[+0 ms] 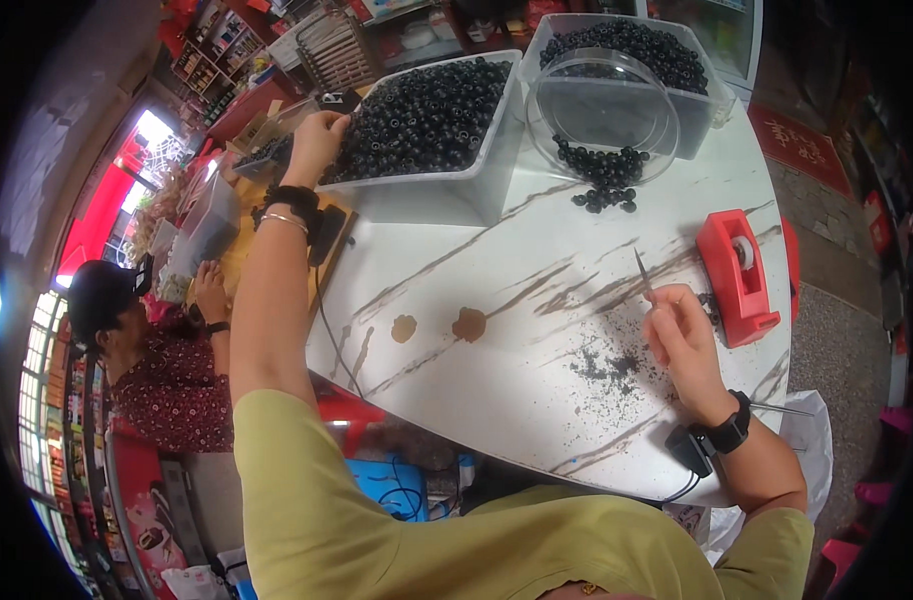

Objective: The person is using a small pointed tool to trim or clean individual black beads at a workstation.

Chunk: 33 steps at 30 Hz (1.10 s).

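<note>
My left hand (pixel 320 140) reaches to the far left, fingers bent and pressed together at the side of a clear plastic bin (pixel 427 200). The bin is heaped with small round black pieces (pixel 427 115) that have holes in them. What those fingertips hold, if anything, is hidden. Over the right part of the table my right hand (pixel 680 335) grips a thin, pointed metal tool (pixel 642 268), its tip pointing up and away. Black crumbs (pixel 617 370) lie scattered on the white marbled table (pixel 517 400) beside this hand.
A second bin (pixel 712 105) of black pieces stands at the back right. Before it, a clear round lid (pixel 667 150) leans over a small pile of pieces (pixel 607 175). A red tape dispenser (pixel 737 280) sits right. At left, a person (pixel 167 370) works at another table.
</note>
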### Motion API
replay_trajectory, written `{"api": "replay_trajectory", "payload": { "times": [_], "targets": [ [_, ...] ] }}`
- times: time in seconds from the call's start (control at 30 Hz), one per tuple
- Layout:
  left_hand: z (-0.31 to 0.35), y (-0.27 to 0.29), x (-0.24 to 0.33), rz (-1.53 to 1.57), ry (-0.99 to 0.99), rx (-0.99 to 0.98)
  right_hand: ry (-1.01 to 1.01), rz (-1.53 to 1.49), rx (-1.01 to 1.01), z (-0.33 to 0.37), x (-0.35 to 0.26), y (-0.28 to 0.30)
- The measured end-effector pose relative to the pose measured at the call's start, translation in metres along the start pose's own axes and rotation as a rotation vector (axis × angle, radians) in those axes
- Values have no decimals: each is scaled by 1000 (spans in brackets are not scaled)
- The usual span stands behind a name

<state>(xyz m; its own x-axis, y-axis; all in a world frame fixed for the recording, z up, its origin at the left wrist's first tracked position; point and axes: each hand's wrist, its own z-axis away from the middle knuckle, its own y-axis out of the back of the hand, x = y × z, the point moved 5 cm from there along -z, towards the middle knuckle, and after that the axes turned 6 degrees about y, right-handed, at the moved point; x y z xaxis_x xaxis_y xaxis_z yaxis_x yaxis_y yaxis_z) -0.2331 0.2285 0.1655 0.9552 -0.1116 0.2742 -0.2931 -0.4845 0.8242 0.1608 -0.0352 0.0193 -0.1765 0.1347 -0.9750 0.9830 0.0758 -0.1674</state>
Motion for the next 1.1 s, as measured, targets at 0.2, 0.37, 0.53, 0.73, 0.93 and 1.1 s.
{"api": "replay_trajectory", "payload": {
  "times": [0.2,0.37,0.53,0.73,0.93,1.1],
  "targets": [
    [-27,-9,-8,169,82,-67,-21,23,16,-2,1,3],
    [-44,-21,-10,308,95,-26,-16,0,32,-2,2,3],
    [-63,-33,-8,519,211,-60,-42,-49,-9,-1,4,4],
    [-66,-39,11,861,320,-205,-30,-7,26,-2,1,4],
    [-63,-7,21,885,152,-87,-21,2,0,-3,1,0],
    [24,17,148,979,-227,-54,-1,11,9,-5,4,6]
  ]
}}
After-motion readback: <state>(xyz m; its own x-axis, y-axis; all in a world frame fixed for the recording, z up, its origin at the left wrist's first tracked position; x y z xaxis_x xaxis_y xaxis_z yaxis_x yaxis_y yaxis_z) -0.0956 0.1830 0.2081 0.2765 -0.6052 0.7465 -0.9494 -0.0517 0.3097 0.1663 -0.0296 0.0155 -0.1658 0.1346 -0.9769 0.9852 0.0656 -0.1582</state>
